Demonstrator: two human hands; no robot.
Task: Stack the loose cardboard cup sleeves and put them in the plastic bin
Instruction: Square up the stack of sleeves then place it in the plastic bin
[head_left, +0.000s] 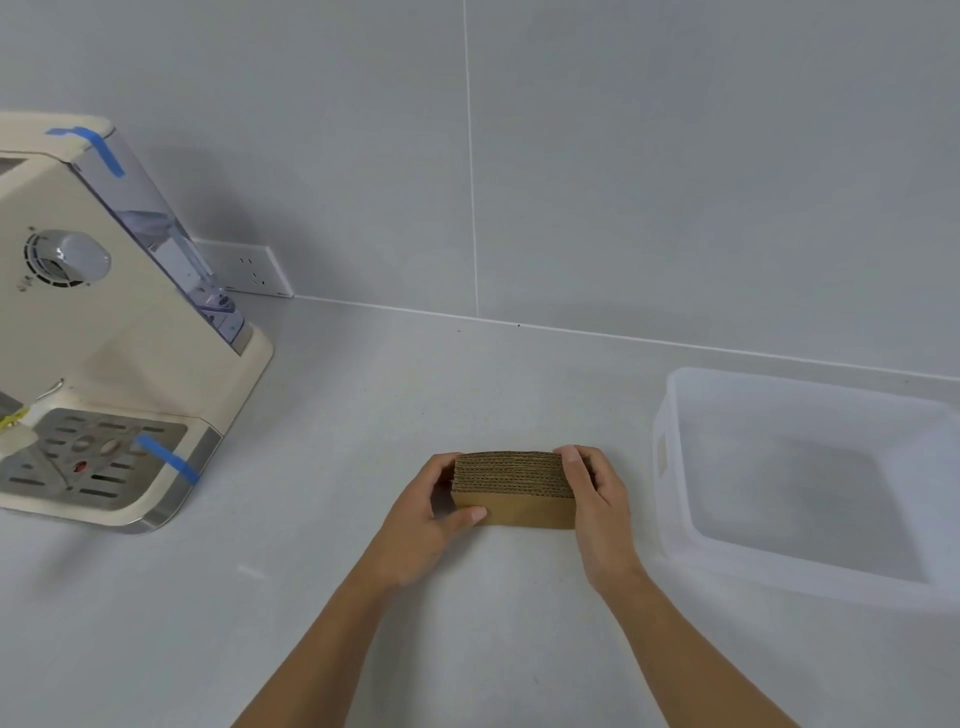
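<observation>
A stack of brown cardboard cup sleeves (514, 488) stands on edge on the grey counter, pressed together between both hands. My left hand (423, 525) grips its left end, thumb across the front face. My right hand (597, 499) clamps the right end, fingers curled over the top. The translucent white plastic bin (670, 431) sits to the right of the stack, a short gap away, and holds nothing.
A cream coffee machine (104, 332) with blue tape strips and a metal drip tray stands at the left. A wall socket (249, 270) sits behind it. The grey tiled wall (571, 156) closes off the back of the counter (311, 571).
</observation>
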